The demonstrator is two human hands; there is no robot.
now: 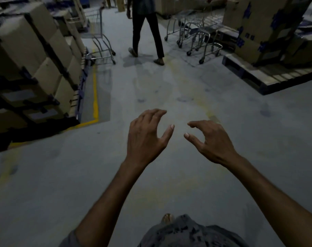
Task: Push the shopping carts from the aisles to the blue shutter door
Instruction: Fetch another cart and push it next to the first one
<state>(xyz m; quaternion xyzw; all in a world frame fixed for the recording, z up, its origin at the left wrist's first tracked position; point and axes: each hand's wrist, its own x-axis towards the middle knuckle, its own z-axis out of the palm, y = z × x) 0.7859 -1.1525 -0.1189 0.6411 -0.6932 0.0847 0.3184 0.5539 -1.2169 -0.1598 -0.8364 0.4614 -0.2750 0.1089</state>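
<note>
Two hands out front, both holding nothing: left hand (148, 138) and right hand (211, 139) hover over the grey floor (169, 90), fingers (157, 112) loosely curled and relaxed. Well ahead, a single shopping cart (99, 32) stands beside the stacked boxes (35, 50) on the left, and a nested row of carts (198, 35) sits on the right by a pallet (271, 80). A person (140, 27) walks between them. Box labels are too blurry to read.

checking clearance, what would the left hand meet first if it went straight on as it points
Ahead of the left hand lies open floor, then likely the walking person's legs; depth is unclear.
</note>
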